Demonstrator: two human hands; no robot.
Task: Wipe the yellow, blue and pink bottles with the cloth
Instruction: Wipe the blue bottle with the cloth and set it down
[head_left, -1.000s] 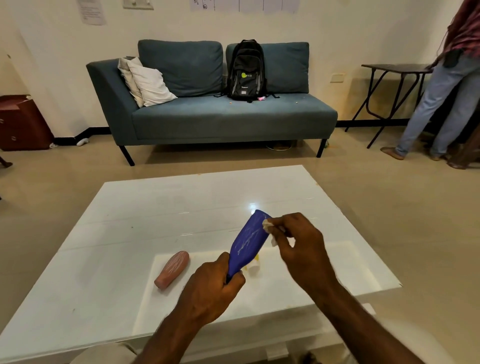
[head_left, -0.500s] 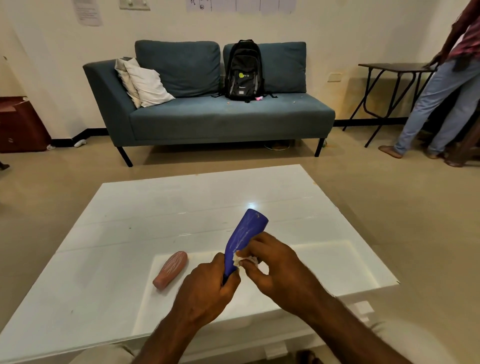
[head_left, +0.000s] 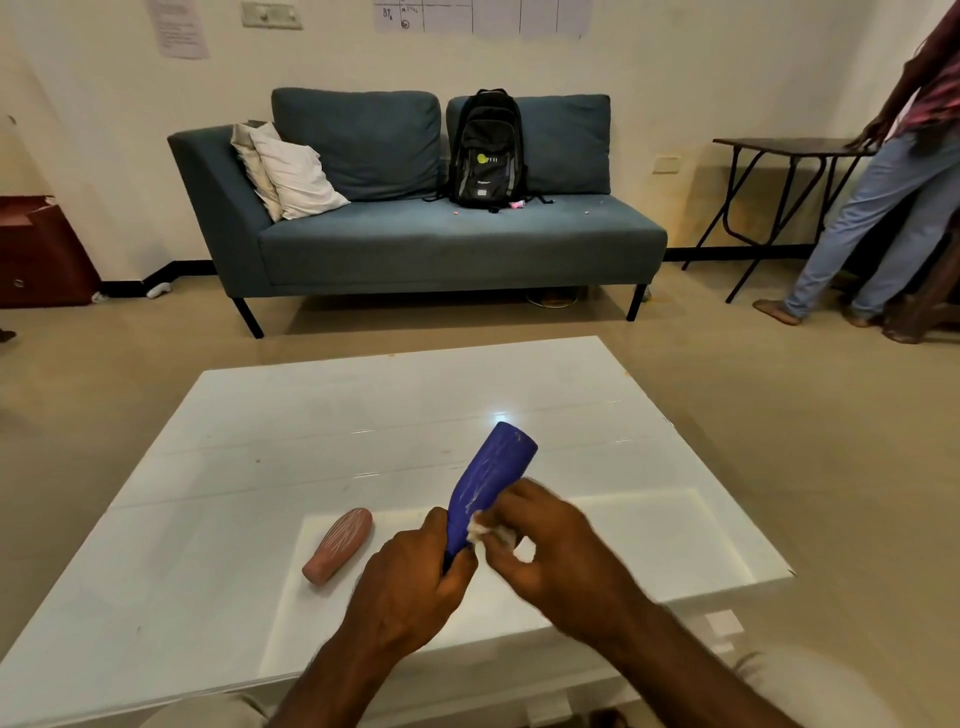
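Note:
My left hand (head_left: 410, 587) grips the lower end of the blue bottle (head_left: 485, 483), which tilts up and away over the white table (head_left: 234, 467). My right hand (head_left: 556, 551) holds a small white cloth (head_left: 485, 530) pressed against the bottle's lower side, close to my left hand. The pink bottle (head_left: 338, 551) lies on its side on the table, left of my hands. No yellow bottle shows; my hands may hide it.
A blue sofa (head_left: 441, 244) with a black backpack (head_left: 485, 150) and white pillows (head_left: 291, 174) stands beyond the table. A person (head_left: 883, 197) stands at the far right by a dark folding table (head_left: 779, 150). A red-brown cabinet (head_left: 36, 249) is at the left wall.
My right hand has slid the cloth down the blue bottle from its top end to its lower part beside my left hand. The pink bottle has not moved.

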